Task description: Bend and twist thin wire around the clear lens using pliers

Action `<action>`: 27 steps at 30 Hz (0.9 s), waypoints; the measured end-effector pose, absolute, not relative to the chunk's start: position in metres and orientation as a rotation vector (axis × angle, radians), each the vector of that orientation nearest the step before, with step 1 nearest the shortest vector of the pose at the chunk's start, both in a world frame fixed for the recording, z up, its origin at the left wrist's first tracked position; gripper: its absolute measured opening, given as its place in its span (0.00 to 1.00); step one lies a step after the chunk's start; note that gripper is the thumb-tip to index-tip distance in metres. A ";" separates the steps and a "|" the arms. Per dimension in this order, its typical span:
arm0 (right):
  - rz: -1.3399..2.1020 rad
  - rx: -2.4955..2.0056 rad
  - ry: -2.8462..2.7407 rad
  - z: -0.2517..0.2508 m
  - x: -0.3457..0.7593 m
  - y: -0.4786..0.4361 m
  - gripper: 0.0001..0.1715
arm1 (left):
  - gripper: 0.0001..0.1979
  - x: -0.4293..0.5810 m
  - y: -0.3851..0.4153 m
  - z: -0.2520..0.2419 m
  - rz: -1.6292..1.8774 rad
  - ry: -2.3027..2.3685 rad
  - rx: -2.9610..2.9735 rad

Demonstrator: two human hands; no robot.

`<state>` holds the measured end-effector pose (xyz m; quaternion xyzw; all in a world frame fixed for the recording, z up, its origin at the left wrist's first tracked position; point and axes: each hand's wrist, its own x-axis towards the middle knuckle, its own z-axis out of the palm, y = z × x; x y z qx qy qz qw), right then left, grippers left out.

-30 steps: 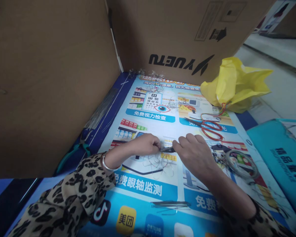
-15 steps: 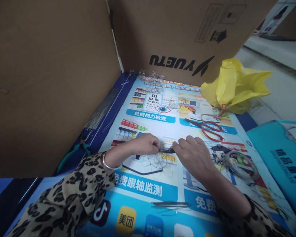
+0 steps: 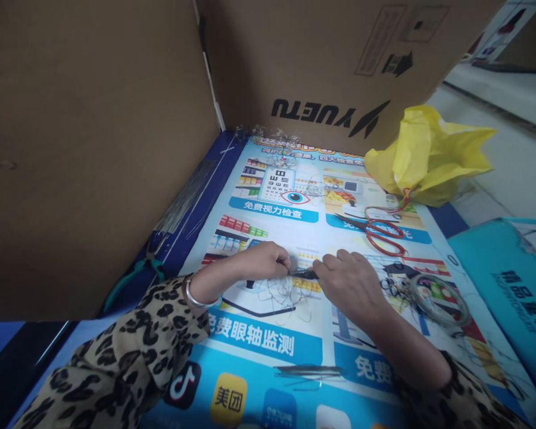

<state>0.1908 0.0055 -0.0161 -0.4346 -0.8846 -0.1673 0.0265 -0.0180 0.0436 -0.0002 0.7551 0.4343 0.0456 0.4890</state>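
Observation:
My right hand (image 3: 351, 287) is wrapped round a pair of pliers (image 3: 306, 273); only the dark jaws show, pointing left, and the handles are hidden in the palm. Their tips meet the fingertips of my left hand (image 3: 268, 261), which is pinched closed. What it pinches is mostly covered by the fingers, but looks like thin wire. Just below the two hands, a loose tangle of fine wire (image 3: 282, 293) spreads over the printed poster (image 3: 268, 326). Nearer to me lies a small bundle of straight wires (image 3: 309, 370).
Red-handled scissors (image 3: 386, 235) lie beyond my right hand, near a yellow bag (image 3: 424, 158). A wire coil (image 3: 440, 301) and a teal box (image 3: 504, 280) are at the right. Teal-handled pliers (image 3: 134, 274) and straight wires (image 3: 185, 199) lie left, by cardboard walls (image 3: 93, 149).
My right hand and the pliers have dipped very slightly. My left hand stays in place, and the things on the poster look unmoved.

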 end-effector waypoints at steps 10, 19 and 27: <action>-0.447 -1.351 -2.732 -0.021 0.193 0.005 0.08 | 0.08 -0.019 0.044 -0.003 0.131 1.034 1.852; -0.355 -1.472 -2.762 -0.021 0.191 0.004 0.07 | 0.08 -0.019 0.044 -0.001 0.135 1.050 1.859; 0.018 -1.730 -2.678 -0.016 0.191 0.007 0.11 | 0.09 -0.019 0.040 0.004 0.325 1.087 1.833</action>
